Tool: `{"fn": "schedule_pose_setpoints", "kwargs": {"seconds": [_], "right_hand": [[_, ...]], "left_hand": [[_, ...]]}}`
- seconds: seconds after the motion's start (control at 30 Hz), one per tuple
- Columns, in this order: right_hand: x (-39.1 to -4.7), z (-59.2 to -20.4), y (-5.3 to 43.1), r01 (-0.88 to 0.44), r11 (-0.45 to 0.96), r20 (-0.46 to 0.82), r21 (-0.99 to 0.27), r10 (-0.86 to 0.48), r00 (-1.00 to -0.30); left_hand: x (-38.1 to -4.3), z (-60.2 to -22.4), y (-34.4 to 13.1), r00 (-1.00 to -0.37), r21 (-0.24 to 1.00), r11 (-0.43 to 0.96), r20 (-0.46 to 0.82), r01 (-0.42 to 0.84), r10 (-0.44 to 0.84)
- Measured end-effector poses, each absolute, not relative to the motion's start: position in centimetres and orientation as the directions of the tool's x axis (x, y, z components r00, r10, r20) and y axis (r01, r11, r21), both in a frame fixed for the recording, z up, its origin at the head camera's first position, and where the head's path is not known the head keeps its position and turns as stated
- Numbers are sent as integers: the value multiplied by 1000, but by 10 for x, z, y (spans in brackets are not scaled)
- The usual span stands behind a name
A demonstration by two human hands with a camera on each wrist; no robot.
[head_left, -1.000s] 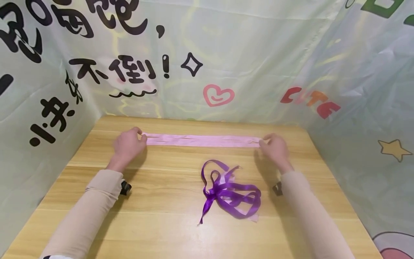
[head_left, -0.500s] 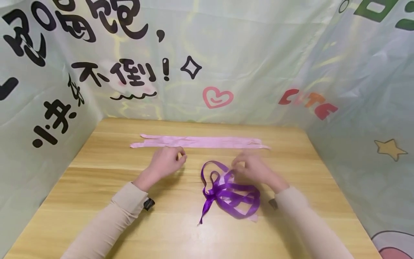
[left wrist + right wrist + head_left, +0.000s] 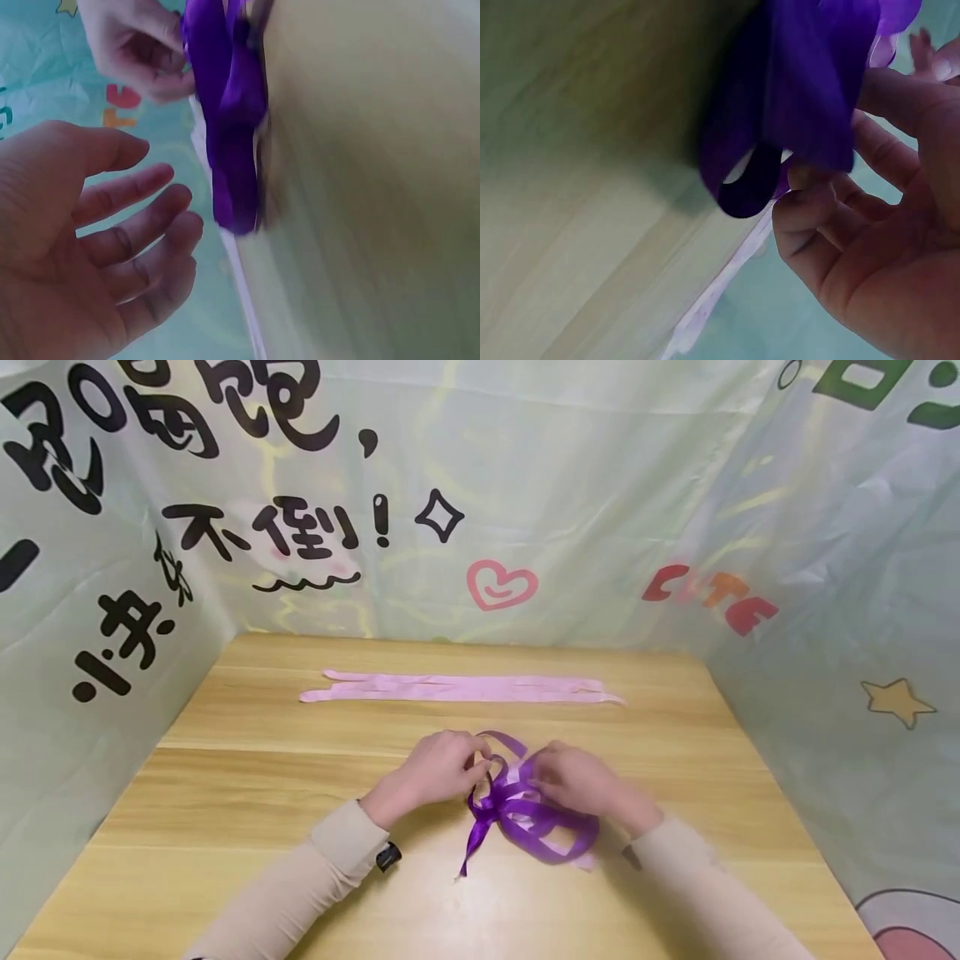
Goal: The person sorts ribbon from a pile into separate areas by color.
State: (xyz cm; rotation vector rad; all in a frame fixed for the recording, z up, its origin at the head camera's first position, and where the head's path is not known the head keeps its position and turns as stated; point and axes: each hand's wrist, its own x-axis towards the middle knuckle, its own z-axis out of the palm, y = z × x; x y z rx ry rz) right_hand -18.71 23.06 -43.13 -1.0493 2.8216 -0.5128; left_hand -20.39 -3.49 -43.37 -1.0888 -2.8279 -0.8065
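Note:
A looped bunch of purple ribbon (image 3: 491,807) lies on the table, with pale pink material showing between its loops. My left hand (image 3: 442,767) is at its upper left edge; in the left wrist view the fingers (image 3: 142,184) are spread and relaxed, with nothing between them. At the bunch's right side is my right hand (image 3: 583,782). Its fingertips meet the ribbon loops (image 3: 810,90) in the right wrist view, partly hidden behind them, so a pinch cannot be made out. Farther back, pink ribbon strips (image 3: 457,688) lie side by side, nearly straight.
The wooden table (image 3: 247,877) has a printed cloth backdrop (image 3: 570,485) on its back and sides. A small black device (image 3: 388,857) sits at the left cuff.
Both hands have let go of the pink strips' ends and come nearer to me and inward to the purple ribbon. The strips' ends, previously under the fingers, now show.

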Motion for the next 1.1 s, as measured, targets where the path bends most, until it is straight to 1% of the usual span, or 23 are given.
{"fn": "schedule_pose_setpoints", "kwargs": {"seconds": [0.17,0.23,0.33,0.4,0.53,0.67,0.83,0.97,1.1], "right_hand": [[-183,-429,226,-637,693,74,-338,-655,-752],[-181,-427,224,-632,684,89,-364,-650,-755],[-179,-425,221,-627,661,119,-413,-643,-757],[-178,-426,219,-613,646,135,-454,-631,-764],[-177,-427,218,-593,602,165,-535,-614,-772],[-176,-428,216,-591,549,198,-591,-611,-767],[-175,-427,216,-578,527,215,-623,-595,-774],[-176,-424,217,-575,524,224,-628,-585,-779],[-176,-420,217,-529,532,188,-662,-565,-804]], "left_hand": [[-200,-440,-21,-720,503,563,196,656,665],[-199,-442,-18,-700,515,540,180,666,691],[-198,-444,-16,-671,568,491,154,661,725],[-197,-446,-15,-664,609,461,150,645,732],[-196,-448,-14,-684,678,432,145,595,715],[-195,-449,-14,-703,716,409,158,565,694],[-194,-451,-14,-709,753,373,171,542,685],[-193,-451,-16,-712,789,310,217,531,668],[-193,-446,-21,-708,830,232,248,508,661]]}}
